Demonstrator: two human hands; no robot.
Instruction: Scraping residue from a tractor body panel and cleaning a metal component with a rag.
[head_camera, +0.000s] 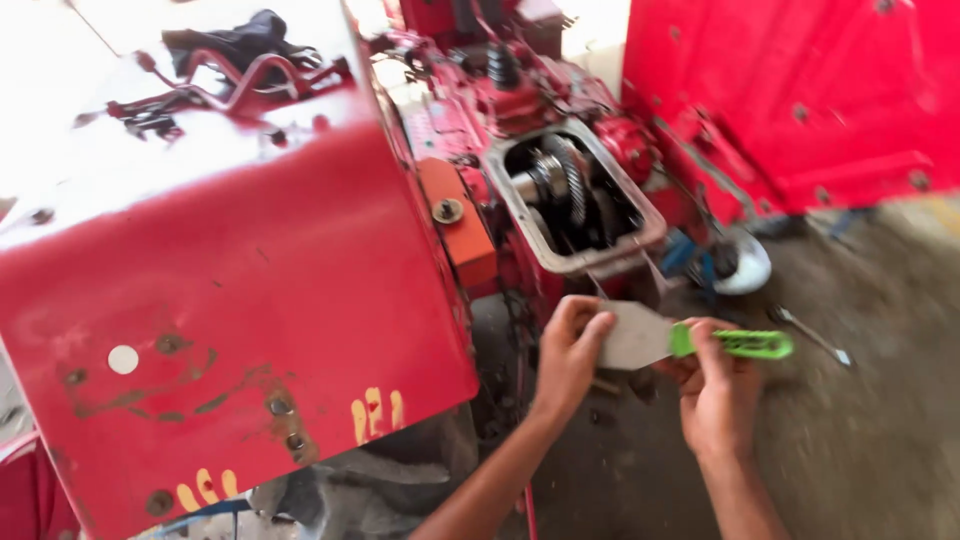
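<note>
My right hand (718, 395) grips the green handle of a putty scraper (735, 343), whose wide grey metal blade (633, 336) points left. My left hand (568, 350) pinches the edge of that blade with fingers and thumb. Both hands hover just below the open gearbox housing (575, 195) of a red machine, where steel gears (562, 180) show inside a grey-rimmed opening. The frame is blurred with motion.
A large red metal panel (230, 300) with yellow paint marks fills the left. Another red panel (800, 90) stands at the upper right. A spanner (810, 335) and a white bowl-shaped part (745, 262) lie on the dirty concrete floor.
</note>
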